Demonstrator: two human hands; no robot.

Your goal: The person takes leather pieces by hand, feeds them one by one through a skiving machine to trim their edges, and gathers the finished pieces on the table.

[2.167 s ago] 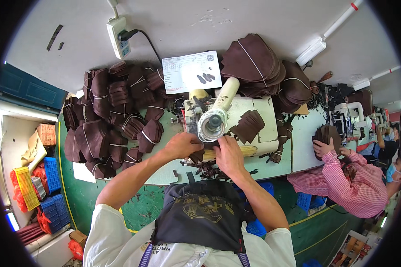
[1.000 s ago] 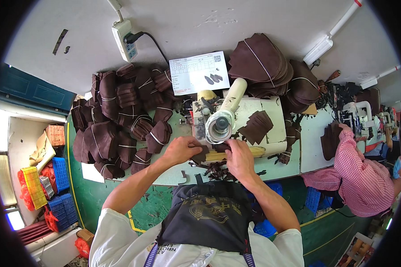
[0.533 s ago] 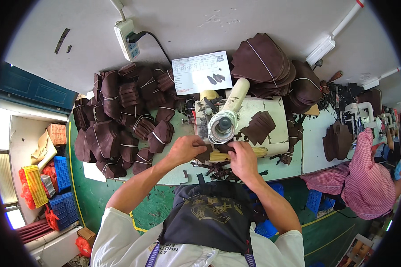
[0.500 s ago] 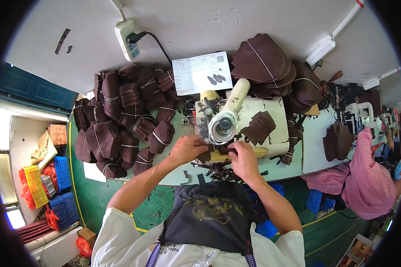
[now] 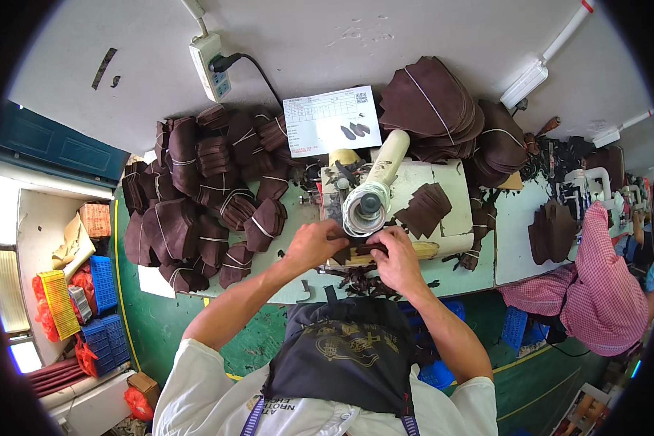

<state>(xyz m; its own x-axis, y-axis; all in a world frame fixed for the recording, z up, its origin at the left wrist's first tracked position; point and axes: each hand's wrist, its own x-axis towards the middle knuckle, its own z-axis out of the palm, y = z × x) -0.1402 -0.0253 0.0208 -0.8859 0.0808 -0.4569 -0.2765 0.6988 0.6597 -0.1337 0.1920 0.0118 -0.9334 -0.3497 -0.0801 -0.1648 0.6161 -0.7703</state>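
My left hand [image 5: 315,244] is at the front left of a cream bench machine [image 5: 443,211], its fingers closed on the edge of a small dark brown leather piece [image 5: 341,256]. On the other side of the machine's round white head [image 5: 365,211], my right hand [image 5: 397,259] pinches a dark brown leather piece [image 5: 369,249] between thumb and fingers. Whether both hands hold one and the same piece is hidden under the head. A fanned stack of brown leather pieces [image 5: 424,209] lies on the machine top, right of the head. Dark scraps [image 5: 360,279] gather below the hands.
Tied bundles of brown leather [image 5: 171,229] crowd the table's left side. Large tied stacks [image 5: 429,102] stand behind the machine, beside a printed sheet [image 5: 331,122]. A power strip [image 5: 211,67] hangs on the wall. At right sits a person in a checked pink garment [image 5: 603,291].
My left hand has shifted slightly right, closer to the machine head. My right hand has risen a little, still pinching the leather. The whole view has moved slightly.
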